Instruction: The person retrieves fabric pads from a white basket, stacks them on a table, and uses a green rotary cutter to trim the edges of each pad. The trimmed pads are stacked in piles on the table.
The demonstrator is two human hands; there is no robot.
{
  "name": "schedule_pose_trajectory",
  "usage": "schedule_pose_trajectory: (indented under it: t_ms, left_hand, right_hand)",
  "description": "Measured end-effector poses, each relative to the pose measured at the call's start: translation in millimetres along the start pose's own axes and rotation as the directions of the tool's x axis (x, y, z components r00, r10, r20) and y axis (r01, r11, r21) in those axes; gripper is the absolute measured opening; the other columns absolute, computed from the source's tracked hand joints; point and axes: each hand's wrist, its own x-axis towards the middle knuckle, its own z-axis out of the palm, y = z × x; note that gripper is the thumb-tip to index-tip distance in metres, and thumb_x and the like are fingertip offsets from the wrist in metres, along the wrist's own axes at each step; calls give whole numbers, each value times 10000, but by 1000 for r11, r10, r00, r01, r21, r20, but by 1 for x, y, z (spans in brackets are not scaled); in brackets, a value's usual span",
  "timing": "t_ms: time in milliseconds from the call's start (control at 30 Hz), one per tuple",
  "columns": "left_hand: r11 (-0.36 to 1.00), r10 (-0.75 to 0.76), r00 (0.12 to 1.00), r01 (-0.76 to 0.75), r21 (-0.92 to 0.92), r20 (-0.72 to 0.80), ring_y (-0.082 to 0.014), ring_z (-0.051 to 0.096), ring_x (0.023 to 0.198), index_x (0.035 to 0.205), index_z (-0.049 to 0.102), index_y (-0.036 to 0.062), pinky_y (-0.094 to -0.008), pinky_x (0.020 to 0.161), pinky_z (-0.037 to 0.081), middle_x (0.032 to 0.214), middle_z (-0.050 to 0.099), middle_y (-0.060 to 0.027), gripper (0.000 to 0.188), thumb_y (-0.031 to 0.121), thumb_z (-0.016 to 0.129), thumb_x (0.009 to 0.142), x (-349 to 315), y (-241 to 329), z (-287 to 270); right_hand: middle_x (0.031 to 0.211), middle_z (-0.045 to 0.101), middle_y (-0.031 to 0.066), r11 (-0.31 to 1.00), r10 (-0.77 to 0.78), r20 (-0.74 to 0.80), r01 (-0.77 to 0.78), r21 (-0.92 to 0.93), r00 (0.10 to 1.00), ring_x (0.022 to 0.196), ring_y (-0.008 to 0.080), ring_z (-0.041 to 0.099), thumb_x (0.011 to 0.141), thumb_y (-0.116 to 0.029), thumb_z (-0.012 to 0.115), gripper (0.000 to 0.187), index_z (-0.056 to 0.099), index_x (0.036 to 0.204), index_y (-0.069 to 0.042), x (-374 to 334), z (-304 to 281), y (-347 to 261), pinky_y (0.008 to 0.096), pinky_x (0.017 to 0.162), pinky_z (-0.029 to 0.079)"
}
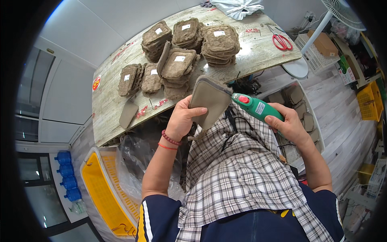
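Note:
My left hand (186, 117) grips a flat beige pad (209, 101) with rounded corners, thumb on its smooth face. A darker fuzzy layer shows along the pad's upper edge. In my right hand (288, 123) is a green handheld power tool (254, 108) with a red button. Its tip meets or nearly meets the pad's right edge; whether they touch I cannot tell. Beyond my hands, several stacks of fuzzy brown pads (220, 45) with small white labels stand on the table. One smooth beige pad (128, 114) lies at the table's near left edge.
The worn wooden table (258, 56) holds red-handled scissors (281, 41) and a white plastic bag (238, 7). At right, a white crate (318, 131) contains beige pads. A yellow basket (102, 193) and clear plastic bag (139, 157) are at left. A white fan (344, 14) stands far right.

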Motion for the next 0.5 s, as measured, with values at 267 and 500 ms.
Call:
schedule_pose_trajectory:
  t_ms: [267,500]
  left_hand:
    - [987,-151,988,150,54,21,-165,655,962,1201,576,-20,-306,862,532,1090,670,-94,413,-106,628,801,-6,-1,-5]
    - [968,-248,968,247,50,25,-149,654,937,1187,588,-12,-295,852,527,1078,675,-78,403,-97,644,797,-11,-7,-9]
  right_hand:
    - [772,613,8,989,-76,11,77,-124,997,630,51,546,889,-265,675,406,591,1184,1,3,14,8,214,560,459]
    - [729,607,11,1000,9,20,-9,3,1000,619,58,534,878,-309,693,411,621,1138,1,13,33,3,229,548,440]
